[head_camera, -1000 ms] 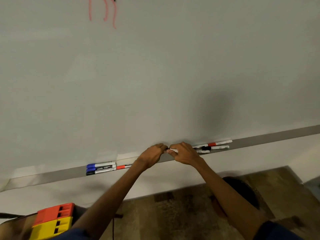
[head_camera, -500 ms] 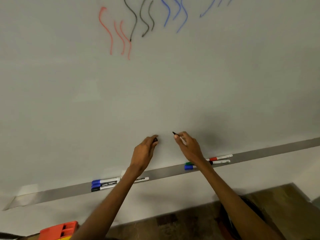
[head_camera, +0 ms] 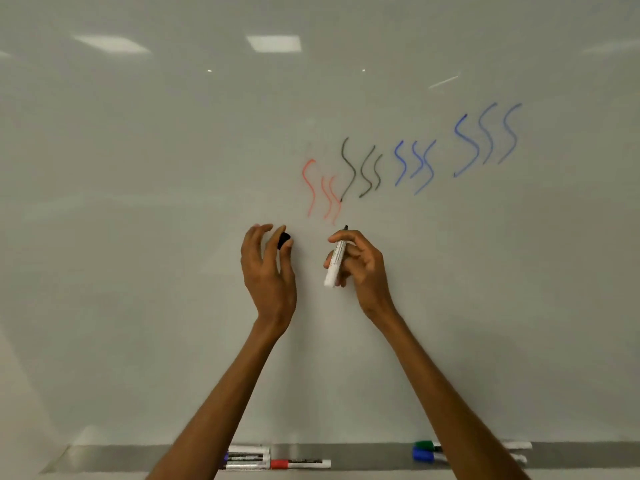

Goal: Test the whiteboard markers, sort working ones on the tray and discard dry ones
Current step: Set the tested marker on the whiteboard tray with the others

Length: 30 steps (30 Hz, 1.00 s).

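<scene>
Head view: an uncapped marker (head_camera: 335, 260) is gripped in the right hand (head_camera: 360, 271), tip up, just below the red squiggles (head_camera: 320, 188) on the whiteboard (head_camera: 138, 237). Its black cap (head_camera: 284, 240) is pinched by the left hand (head_camera: 268, 271), also below the squiggles.

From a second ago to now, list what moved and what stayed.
Both hands rose from the tray to the board. The right hand holds the uncapped marker, tip up; the left hand holds its black cap. The markers on the tray stayed put.
</scene>
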Tool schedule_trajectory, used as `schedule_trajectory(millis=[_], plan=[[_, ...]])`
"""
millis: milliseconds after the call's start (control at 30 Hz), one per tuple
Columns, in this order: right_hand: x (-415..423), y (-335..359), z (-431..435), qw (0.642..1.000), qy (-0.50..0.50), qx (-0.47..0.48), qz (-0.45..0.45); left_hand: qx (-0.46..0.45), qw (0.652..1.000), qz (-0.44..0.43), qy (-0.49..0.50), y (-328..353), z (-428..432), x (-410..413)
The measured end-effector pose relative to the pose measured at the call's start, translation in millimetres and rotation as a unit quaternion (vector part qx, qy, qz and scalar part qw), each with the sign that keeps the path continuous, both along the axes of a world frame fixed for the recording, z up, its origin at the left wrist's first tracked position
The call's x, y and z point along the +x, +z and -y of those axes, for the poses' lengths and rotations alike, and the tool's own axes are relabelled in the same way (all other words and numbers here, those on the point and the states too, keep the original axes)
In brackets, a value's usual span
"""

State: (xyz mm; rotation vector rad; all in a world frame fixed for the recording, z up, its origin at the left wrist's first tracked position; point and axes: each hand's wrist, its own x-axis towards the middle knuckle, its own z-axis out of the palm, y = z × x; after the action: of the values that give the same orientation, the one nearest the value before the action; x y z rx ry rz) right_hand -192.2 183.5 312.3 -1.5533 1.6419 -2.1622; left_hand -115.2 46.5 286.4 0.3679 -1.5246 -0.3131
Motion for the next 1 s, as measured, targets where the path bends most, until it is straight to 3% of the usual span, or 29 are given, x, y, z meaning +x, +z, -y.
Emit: schedule_trajectory(millis=[133,333,600,767,867,1000], plan=[[18,27,33,0.995,-0.029,-0.015,-0.094,-0.016,0.998,-0.037,0.052,34,33,11],[37,65,74,0.988,-0.060,-0.111,-0.092,-0.066,0.992,-0.048,0.096,75,70,12],[24,61,106,0.974,-0.132,-0.119,-0.142,-0.141,0.983,-0.030,0.112,75,92,11],[22,22,104,0.976,-0.132,-0.150,-0.090,-0.147,0.982,-0.036,0.114,75,95,12],[28,6,101,0.980,-0.127,-0.118,-0.096,-0.132,0.985,-0.050,0.094,77,95,13],[29,35,94,0.979,-0.112,-0.144,-0.093,-0.121,0.988,-0.060,0.078,76,93,12]])
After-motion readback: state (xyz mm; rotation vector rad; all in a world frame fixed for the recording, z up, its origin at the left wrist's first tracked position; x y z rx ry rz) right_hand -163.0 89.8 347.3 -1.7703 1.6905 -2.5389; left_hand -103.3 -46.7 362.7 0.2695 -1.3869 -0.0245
